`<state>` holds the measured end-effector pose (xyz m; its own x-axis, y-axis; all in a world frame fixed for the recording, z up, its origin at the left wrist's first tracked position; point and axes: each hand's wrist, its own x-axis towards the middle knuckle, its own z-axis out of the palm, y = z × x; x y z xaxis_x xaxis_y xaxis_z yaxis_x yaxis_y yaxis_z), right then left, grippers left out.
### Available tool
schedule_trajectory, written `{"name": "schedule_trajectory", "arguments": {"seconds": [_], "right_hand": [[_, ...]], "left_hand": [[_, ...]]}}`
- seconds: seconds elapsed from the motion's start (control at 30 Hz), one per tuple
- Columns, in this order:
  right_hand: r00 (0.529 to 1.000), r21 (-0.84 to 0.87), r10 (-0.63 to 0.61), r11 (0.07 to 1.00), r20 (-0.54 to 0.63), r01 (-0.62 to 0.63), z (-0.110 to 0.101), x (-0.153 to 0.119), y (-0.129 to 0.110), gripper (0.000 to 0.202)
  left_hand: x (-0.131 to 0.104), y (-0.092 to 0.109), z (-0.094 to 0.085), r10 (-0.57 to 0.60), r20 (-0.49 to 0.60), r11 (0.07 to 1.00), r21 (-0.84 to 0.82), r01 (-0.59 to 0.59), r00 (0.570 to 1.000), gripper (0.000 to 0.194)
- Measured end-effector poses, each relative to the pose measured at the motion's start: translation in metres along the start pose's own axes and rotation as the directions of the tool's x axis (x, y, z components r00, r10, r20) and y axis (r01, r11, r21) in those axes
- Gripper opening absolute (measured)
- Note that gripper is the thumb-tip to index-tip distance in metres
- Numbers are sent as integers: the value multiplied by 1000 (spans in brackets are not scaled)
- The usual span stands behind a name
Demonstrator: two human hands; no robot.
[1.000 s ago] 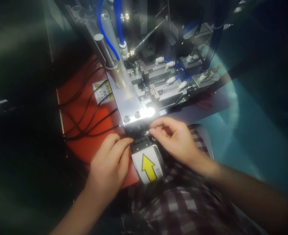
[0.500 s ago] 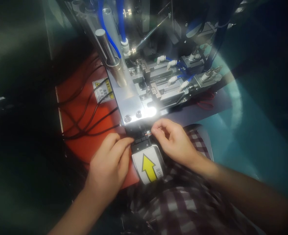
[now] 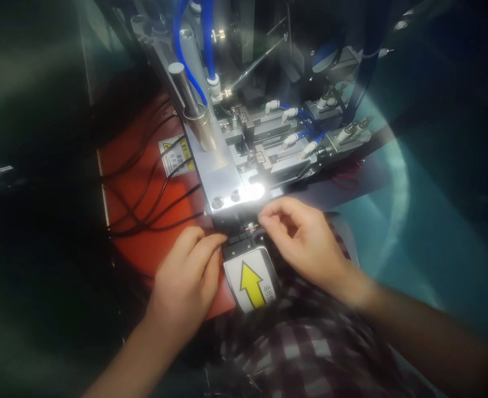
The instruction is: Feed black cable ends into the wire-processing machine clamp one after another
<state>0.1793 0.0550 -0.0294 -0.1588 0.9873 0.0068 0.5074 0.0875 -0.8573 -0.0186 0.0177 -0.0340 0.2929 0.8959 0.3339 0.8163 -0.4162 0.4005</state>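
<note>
My left hand (image 3: 188, 276) is closed in a pinch at the left edge of a small black fixture (image 3: 238, 246). What its fingertips hold is hidden or too small to make out. A small, shiny connector-like part (image 3: 251, 227) with coloured bits sits on the fixture, between my two hands. Just right of that part, my right hand (image 3: 304, 243) has thumb and forefinger pressed together; anything between them is too small to name. Below the fixture is a white label (image 3: 231, 273) with a yellow arrow (image 3: 251, 282).
A bright metal plate (image 3: 227, 179) with a steel post (image 3: 181, 85) overhangs the fixture. Pneumatic slides (image 3: 287, 149) with white fittings and blue tubes (image 3: 208, 41) stand behind. Black cables (image 3: 140, 221) cross the red base (image 3: 156, 193) at left.
My right hand has shifted slightly right, away from the small shiny part, which shows more fully. My left hand stays nearly still. The view has moved a little.
</note>
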Motion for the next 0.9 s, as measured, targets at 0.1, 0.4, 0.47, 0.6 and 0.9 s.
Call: {"name": "schedule_trajectory", "arguments": {"seconds": [0.1,0.4,0.47,0.6,0.9], "right_hand": [[992,-40,-126,991,0,126,5,0,-4,6],[980,-92,-199,976,-14,197,11,3,1,7],[977,-82,-213,974,-12,211,10,4,0,7],[975,-81,-223,972,-2,222,8,5,1,10],[988,172,127,975,85,-140,12,0,12,13]], "left_hand": [[-1,0,0,-3,-2,1000,-21,3,1000,20],[1,0,1,15,-15,1000,-5,-15,1000,18],[1,0,0,19,-18,1000,-5,-19,1000,17],[1,0,0,15,-18,1000,-2,-15,1000,17],[0,-3,2,10,-14,1000,-12,-10,1000,18]]}}
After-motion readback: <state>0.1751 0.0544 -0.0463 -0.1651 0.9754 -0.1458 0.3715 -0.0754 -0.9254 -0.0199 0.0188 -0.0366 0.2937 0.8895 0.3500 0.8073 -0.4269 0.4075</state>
